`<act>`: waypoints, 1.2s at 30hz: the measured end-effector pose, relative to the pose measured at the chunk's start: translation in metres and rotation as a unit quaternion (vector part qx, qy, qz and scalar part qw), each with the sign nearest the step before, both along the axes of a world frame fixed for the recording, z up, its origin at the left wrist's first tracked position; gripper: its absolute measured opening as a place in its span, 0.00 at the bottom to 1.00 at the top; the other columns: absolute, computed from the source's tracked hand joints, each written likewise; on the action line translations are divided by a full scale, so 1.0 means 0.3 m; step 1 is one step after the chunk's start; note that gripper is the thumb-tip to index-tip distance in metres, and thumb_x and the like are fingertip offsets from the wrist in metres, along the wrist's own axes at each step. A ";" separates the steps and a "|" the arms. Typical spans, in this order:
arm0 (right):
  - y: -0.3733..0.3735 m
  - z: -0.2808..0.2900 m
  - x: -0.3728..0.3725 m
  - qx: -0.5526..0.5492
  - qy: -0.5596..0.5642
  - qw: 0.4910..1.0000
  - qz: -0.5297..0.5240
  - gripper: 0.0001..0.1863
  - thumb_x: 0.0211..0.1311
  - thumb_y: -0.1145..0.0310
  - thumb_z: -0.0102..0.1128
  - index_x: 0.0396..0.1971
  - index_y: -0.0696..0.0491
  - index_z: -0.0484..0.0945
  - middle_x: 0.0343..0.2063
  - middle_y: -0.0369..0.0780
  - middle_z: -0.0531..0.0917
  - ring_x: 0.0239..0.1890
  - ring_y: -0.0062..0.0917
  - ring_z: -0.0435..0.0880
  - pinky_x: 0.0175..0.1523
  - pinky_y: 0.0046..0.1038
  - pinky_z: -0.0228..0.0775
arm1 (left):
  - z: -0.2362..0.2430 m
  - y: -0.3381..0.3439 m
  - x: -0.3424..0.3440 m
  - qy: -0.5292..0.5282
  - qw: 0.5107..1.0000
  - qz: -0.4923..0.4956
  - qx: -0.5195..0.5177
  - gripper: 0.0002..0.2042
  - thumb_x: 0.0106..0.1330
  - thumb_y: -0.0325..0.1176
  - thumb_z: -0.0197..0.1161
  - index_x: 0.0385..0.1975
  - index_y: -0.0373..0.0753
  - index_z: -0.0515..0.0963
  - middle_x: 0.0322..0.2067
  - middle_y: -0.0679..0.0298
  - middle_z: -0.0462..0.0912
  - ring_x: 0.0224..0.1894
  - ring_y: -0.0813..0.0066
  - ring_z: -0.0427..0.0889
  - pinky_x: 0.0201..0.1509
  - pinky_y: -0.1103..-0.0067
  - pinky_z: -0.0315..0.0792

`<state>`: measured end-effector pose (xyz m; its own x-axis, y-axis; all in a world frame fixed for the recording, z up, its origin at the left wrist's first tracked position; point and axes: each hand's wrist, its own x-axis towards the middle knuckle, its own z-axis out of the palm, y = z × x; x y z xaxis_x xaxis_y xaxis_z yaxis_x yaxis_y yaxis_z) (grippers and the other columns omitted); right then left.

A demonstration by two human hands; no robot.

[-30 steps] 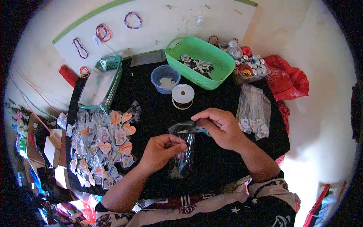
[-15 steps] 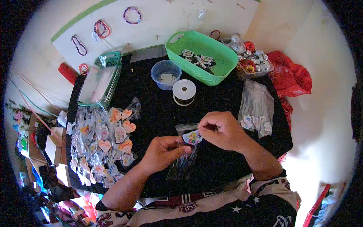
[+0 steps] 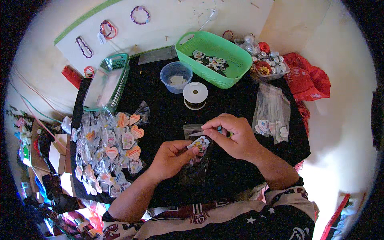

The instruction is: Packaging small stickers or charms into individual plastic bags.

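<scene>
My left hand [image 3: 173, 159] is closed, its thumb pressing on a small white-edged cutout with a colourful print [image 3: 200, 145]. Just above the cutout, my right hand [image 3: 231, 136] pinches a thin, pale pointed strip [image 3: 196, 133]. Bits of blue and yellow-green show in the hollow of that hand; what they belong to is hidden. Under both hands a clear plastic bag [image 3: 193, 174] lies on the black cloth [image 3: 236, 180]. Beyond them stands a white spool [image 3: 195, 93] with dark thread or cord.
On the left lie many small clear packets [image 3: 106, 154] with heart-shaped tags. Behind are a dark green basket [image 3: 120, 86], a blue tub [image 3: 165, 80] and a light green basket [image 3: 236, 78] of cutouts. To the right are clear bags [image 3: 273, 104] and a box of baubles [image 3: 276, 66].
My right hand has drawn back slightly from the cutout, and the pale pointed strip now shows at its fingertips. The cutout has tilted in my left hand.
</scene>
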<state>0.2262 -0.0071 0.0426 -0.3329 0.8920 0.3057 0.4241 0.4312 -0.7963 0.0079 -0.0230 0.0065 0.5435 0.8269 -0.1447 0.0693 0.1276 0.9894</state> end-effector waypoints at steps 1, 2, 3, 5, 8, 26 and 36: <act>0.000 0.002 -0.002 0.035 -0.012 0.999 0.014 0.07 0.57 0.72 0.62 0.36 0.54 0.81 0.25 0.36 0.81 0.23 0.18 0.75 0.26 0.21 0.64 | 0.006 0.002 -0.001 0.017 1.000 -0.001 -0.004 0.10 0.68 0.33 0.58 0.42 0.33 0.79 0.31 0.68 0.82 0.33 0.88 0.75 0.37 0.86 0.70; 0.000 0.003 -0.003 0.069 -0.024 0.997 0.028 0.07 0.57 0.71 0.62 0.36 0.53 0.81 0.25 0.37 0.81 0.23 0.21 0.76 0.27 0.22 0.65 | 0.003 0.001 -0.001 0.016 1.000 0.000 -0.003 0.10 0.68 0.33 0.58 0.42 0.33 0.79 0.31 0.68 0.82 0.33 0.88 0.75 0.37 0.86 0.70; 0.001 -0.002 -0.002 0.069 -0.025 0.997 0.028 0.07 0.57 0.71 0.62 0.36 0.53 0.81 0.25 0.37 0.81 0.23 0.21 0.76 0.27 0.22 0.65 | -0.003 0.001 0.000 0.010 1.000 0.008 -0.007 0.11 0.68 0.33 0.58 0.42 0.33 0.79 0.32 0.68 0.83 0.33 0.88 0.75 0.38 0.86 0.71; 0.003 -0.017 0.003 0.078 -0.074 0.991 0.085 0.08 0.57 0.66 0.61 0.36 0.51 0.81 0.22 0.39 0.77 0.27 0.32 0.76 0.33 0.33 0.67 | -0.010 0.002 0.000 0.003 1.000 0.016 -0.011 0.11 0.68 0.33 0.58 0.43 0.32 0.79 0.32 0.68 0.83 0.34 0.88 0.76 0.38 0.86 0.71; 0.004 -0.007 0.012 0.069 -0.080 0.989 0.101 0.08 0.57 0.68 0.61 0.36 0.52 0.82 0.23 0.38 0.78 0.28 0.30 0.76 0.33 0.30 0.66 | -0.011 0.002 0.000 0.017 0.999 0.017 0.028 0.12 0.68 0.33 0.58 0.44 0.31 0.78 0.34 0.67 0.83 0.35 0.87 0.76 0.40 0.85 0.72; -0.013 -0.058 -0.026 -0.220 0.167 0.956 0.098 0.18 0.59 0.61 0.65 0.46 0.53 0.76 0.30 0.32 0.81 0.31 0.13 0.77 0.32 0.17 0.67 | -0.053 0.015 -0.024 -0.143 0.977 0.115 0.106 0.08 0.65 0.25 0.59 0.42 0.34 0.80 0.40 0.63 0.81 0.41 0.80 0.77 0.45 0.84 0.71; -0.018 -0.050 -0.035 -0.081 0.064 0.993 0.048 0.09 0.57 0.64 0.65 0.32 0.54 0.81 0.24 0.34 0.83 0.23 0.15 0.77 0.27 0.20 0.66 | -0.061 0.006 -0.034 -0.118 0.968 0.145 0.166 0.11 0.69 0.31 0.56 0.45 0.34 0.79 0.43 0.62 0.80 0.43 0.80 0.76 0.45 0.82 0.71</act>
<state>0.2158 -0.0125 0.0276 -0.3863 0.8991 0.2057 0.2772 0.3258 -0.9039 -0.0025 -0.0214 -0.0118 0.2678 0.9292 0.2547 -0.1559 -0.2191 0.9632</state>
